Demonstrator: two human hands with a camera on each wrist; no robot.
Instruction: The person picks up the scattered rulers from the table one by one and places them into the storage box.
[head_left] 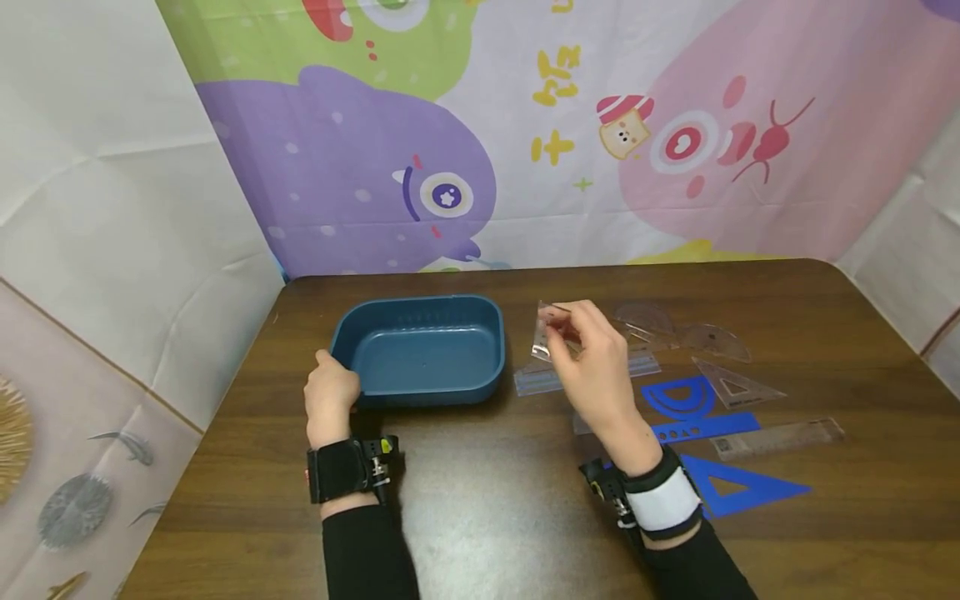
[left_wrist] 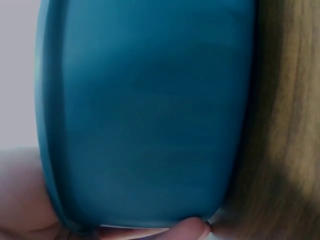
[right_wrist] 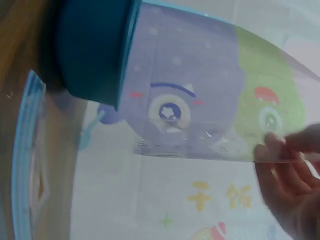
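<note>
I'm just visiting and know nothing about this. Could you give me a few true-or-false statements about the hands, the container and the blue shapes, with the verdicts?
1. The left hand holds the teal container. True.
2. The blue triangle is inside the container. False: it lies on the table, beside the right forearm.
3. The right hand holds a clear plastic piece. True.
4. The solid blue ruler lies to the left of the container. False: it lies to the right of it.
5. A purple cartoon creature is printed on the cloth behind the table. True.
</note>
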